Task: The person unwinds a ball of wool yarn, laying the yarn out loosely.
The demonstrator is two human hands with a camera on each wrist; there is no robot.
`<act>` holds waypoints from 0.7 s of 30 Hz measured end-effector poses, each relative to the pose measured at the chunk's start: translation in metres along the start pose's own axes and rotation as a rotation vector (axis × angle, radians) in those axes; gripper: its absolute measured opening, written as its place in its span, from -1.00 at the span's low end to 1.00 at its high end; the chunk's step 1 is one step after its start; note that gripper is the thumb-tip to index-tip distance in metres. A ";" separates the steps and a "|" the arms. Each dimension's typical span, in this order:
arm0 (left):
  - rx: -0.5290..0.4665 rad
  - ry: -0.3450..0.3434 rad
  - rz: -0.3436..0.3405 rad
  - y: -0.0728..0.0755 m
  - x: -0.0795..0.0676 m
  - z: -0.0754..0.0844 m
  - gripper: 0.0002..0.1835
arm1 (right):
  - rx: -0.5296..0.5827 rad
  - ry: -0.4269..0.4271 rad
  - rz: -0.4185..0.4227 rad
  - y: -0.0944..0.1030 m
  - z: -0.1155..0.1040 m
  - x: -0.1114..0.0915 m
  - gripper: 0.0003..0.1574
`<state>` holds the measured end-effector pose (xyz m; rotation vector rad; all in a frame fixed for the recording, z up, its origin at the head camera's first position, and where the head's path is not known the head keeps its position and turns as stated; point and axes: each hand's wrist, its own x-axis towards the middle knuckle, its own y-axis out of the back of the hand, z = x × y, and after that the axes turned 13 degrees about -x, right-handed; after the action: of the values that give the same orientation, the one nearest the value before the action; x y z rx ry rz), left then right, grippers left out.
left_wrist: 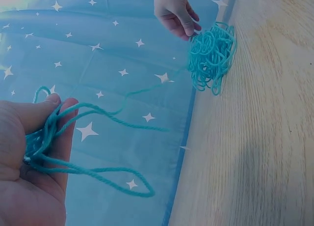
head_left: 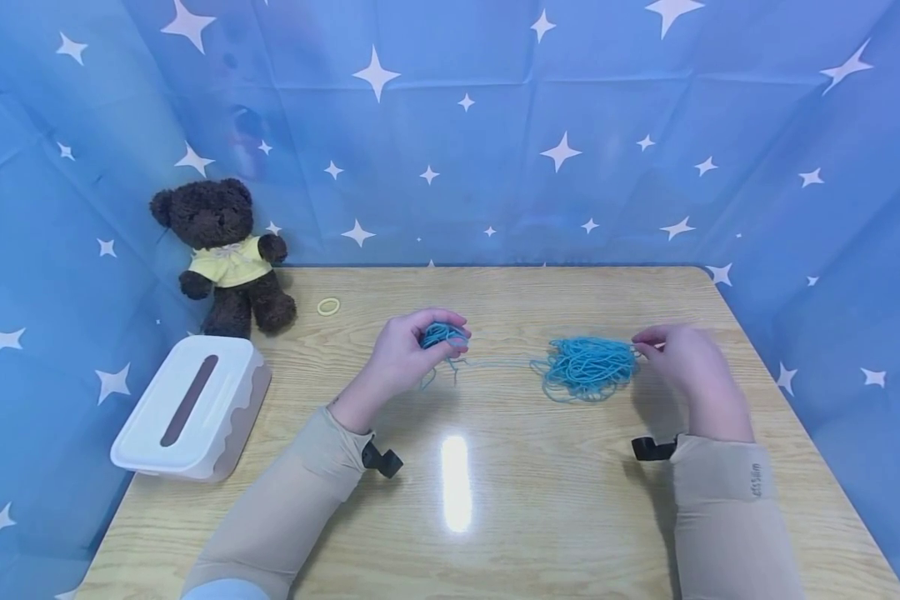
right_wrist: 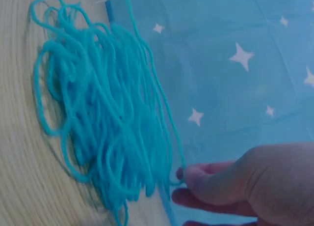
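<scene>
In the head view, my left hand [head_left: 405, 357] holds a small bundle of blue yarn [head_left: 442, 333] above the table, fingers and thumb curled round it. Loops and a loose end of that bundle [left_wrist: 98, 172] hang out past the fingertips in the left wrist view. A thin strand runs from it to a larger loose pile of blue yarn [head_left: 588, 367] lying on the table to the right. At the pile's right edge, my right hand [head_left: 686, 362] pinches a strand between thumb and forefinger. The right wrist view shows this strand [right_wrist: 171, 127] leading along the pile to the fingertips.
A brown teddy bear [head_left: 228, 258] in a yellow shirt sits at the back left. In front of it stands a white lidded box [head_left: 172, 408] with a slot in its top. A small yellow ring [head_left: 328, 307] lies on the wooden table [head_left: 540, 500]. Starry blue cloth surrounds the table.
</scene>
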<state>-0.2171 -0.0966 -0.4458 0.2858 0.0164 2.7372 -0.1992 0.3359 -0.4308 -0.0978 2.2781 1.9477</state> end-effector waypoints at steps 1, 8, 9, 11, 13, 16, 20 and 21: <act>0.000 -0.002 -0.001 0.000 0.000 0.000 -0.76 | 0.000 0.011 0.011 0.000 -0.006 -0.001 -0.48; 0.001 -0.034 -0.008 -0.001 0.000 0.000 -0.76 | 0.222 0.306 0.212 -0.018 -0.100 -0.011 -0.49; 0.003 -0.039 -0.007 -0.001 -0.001 0.000 -0.76 | 0.246 0.366 0.213 -0.024 -0.116 -0.014 -0.50; 0.018 -0.057 -0.006 -0.001 -0.001 0.000 -0.76 | 0.266 0.457 0.200 -0.035 -0.144 -0.019 -0.49; 0.038 -0.074 -0.003 -0.002 -0.001 0.000 -0.77 | 0.278 0.520 0.189 -0.047 -0.165 -0.023 -0.48; 0.080 -0.101 -0.002 -0.002 0.000 0.001 -0.77 | 0.323 0.549 0.170 -0.061 -0.182 -0.025 -0.47; 0.089 -0.107 -0.005 -0.001 0.000 0.002 -0.77 | 0.381 0.533 0.176 -0.071 -0.191 -0.024 -0.56; 0.075 -0.102 -0.009 -0.001 -0.001 0.002 -0.77 | 0.386 0.523 0.184 -0.072 -0.191 -0.024 -0.60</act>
<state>-0.2160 -0.0962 -0.4443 0.4446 0.0930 2.7135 -0.1783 0.1352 -0.4685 -0.4085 3.0571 1.6594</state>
